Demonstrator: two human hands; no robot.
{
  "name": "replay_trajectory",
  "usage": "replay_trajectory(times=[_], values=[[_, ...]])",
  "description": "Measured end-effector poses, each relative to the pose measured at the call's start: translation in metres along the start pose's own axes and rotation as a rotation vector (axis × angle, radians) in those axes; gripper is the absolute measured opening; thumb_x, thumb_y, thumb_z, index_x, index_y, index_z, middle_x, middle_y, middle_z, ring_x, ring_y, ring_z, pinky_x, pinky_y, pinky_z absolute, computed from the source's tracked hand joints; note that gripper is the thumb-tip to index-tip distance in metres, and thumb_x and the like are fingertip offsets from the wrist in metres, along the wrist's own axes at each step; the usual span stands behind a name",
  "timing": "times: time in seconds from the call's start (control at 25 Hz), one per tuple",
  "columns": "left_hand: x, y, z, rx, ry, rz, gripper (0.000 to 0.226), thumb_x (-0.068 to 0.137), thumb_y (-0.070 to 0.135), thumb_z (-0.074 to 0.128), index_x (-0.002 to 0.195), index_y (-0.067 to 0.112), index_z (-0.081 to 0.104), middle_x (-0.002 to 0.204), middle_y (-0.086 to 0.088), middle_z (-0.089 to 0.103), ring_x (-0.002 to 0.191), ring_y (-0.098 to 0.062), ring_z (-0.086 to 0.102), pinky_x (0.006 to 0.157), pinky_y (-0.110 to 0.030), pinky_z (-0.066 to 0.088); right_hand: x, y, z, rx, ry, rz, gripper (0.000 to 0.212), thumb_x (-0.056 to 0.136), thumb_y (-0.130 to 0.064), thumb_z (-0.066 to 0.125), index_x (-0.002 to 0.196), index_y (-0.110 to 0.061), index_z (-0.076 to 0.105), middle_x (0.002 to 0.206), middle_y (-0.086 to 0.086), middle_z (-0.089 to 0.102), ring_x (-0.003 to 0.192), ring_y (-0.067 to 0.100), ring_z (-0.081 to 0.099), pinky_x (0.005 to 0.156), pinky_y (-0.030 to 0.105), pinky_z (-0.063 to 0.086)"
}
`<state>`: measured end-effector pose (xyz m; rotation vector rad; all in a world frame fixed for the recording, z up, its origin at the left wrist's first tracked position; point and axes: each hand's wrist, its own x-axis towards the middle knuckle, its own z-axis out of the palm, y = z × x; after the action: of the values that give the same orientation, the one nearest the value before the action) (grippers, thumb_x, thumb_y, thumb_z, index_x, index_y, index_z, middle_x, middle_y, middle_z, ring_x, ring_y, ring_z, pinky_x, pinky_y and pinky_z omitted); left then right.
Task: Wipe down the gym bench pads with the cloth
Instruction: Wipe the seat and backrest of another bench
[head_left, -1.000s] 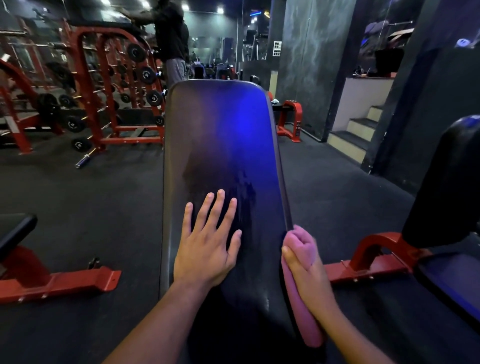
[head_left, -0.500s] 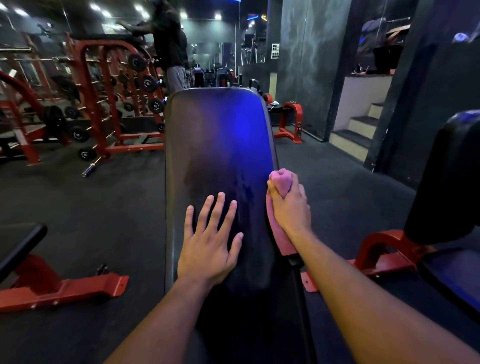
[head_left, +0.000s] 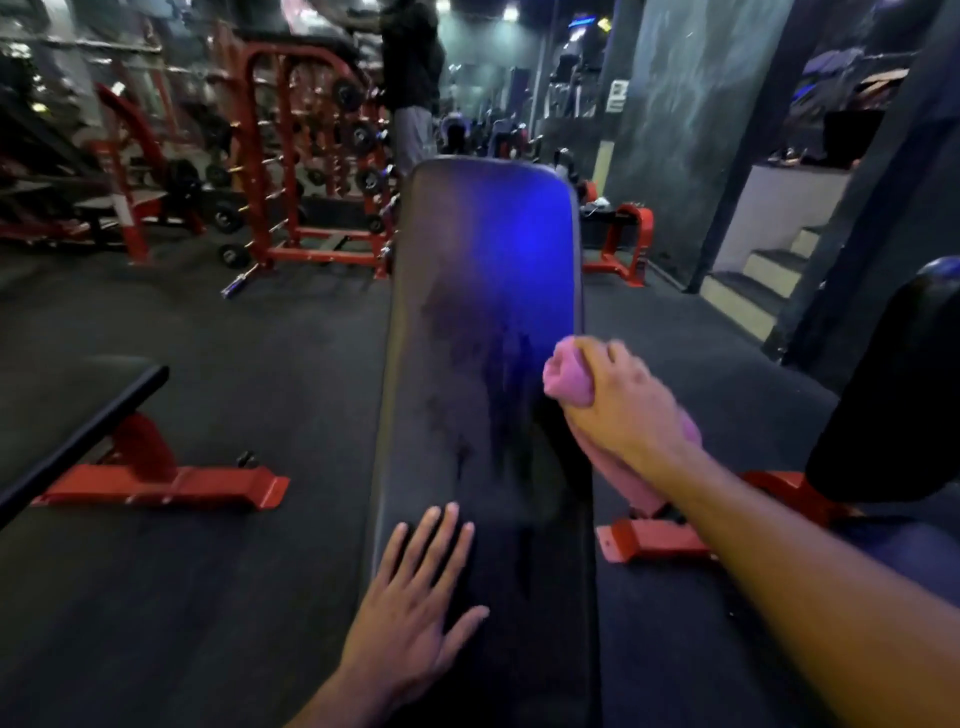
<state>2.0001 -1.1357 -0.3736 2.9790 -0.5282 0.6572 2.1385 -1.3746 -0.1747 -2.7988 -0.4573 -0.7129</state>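
Observation:
A long black bench pad (head_left: 483, 291) runs away from me up the middle of the view, lit blue near its far end. My left hand (head_left: 415, 613) lies flat on the pad's near part with its fingers spread. My right hand (head_left: 623, 405) grips a rolled pink cloth (head_left: 566, 374) at the pad's right edge, about halfway along. The rest of the cloth hangs down below my wrist beside the pad.
Another black bench (head_left: 78, 410) on a red frame stands at the left, and a black padded seat (head_left: 904, 395) with a red base at the right. Red weight racks (head_left: 311, 171) and a standing person (head_left: 415, 78) are behind. Steps (head_left: 763, 270) rise at the far right.
My right hand slid the cloth up the pad's right edge from its near part to about halfway. My left hand has drawn back toward me along the pad. The view shifted.

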Motion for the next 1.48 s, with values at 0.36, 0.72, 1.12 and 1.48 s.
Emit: replay_trajectory(times=[0.36,0.72,1.12,1.48], values=[[-0.013,-0.002,0.001,0.033,-0.056,-0.058,0.087,0.097,0.065,0.047,0.164,0.014,0.028,0.174,-0.011,0.013,0.161,-0.030,0.011,0.123,-0.056,0.020,0.100,-0.156,0.068,-0.565,0.074,-0.979,0.064,0.081,-0.029,0.031,0.145,-0.025,0.039,0.144,0.015,0.046,0.119,0.039,0.047,0.094,0.054,0.040],[-0.016,-0.003,0.005,0.043,-0.035,-0.060,0.084,0.101,0.063,0.043,0.166,0.014,0.021,0.174,-0.012,0.007,0.161,-0.030,0.004,0.126,-0.056,0.016,0.113,-0.216,0.093,-0.634,-0.295,-1.122,0.059,0.084,-0.068,0.033,0.100,-0.025,0.070,0.104,0.004,0.074,0.101,0.029,0.066,0.098,0.045,0.035],[-0.016,-0.002,0.007,0.026,0.023,-0.049,0.082,0.102,0.062,0.042,0.166,0.014,0.021,0.174,-0.012,0.008,0.161,-0.030,0.006,0.126,-0.056,0.021,0.138,-0.229,0.081,-0.771,-0.450,-1.372,0.071,0.079,-0.076,0.029,0.102,-0.023,0.070,0.098,0.006,0.075,0.091,0.030,0.067,0.093,0.040,0.041],[-0.016,-0.002,0.010,0.014,0.053,-0.049,0.080,0.103,0.060,0.042,0.165,0.014,0.023,0.174,-0.012,0.010,0.161,-0.029,0.007,0.127,-0.055,0.020,0.052,-0.218,0.120,-0.529,-0.411,-1.485,0.064,0.076,-0.069,0.025,0.079,-0.022,0.068,0.080,0.003,0.073,0.075,0.028,0.068,0.080,0.039,0.037]])
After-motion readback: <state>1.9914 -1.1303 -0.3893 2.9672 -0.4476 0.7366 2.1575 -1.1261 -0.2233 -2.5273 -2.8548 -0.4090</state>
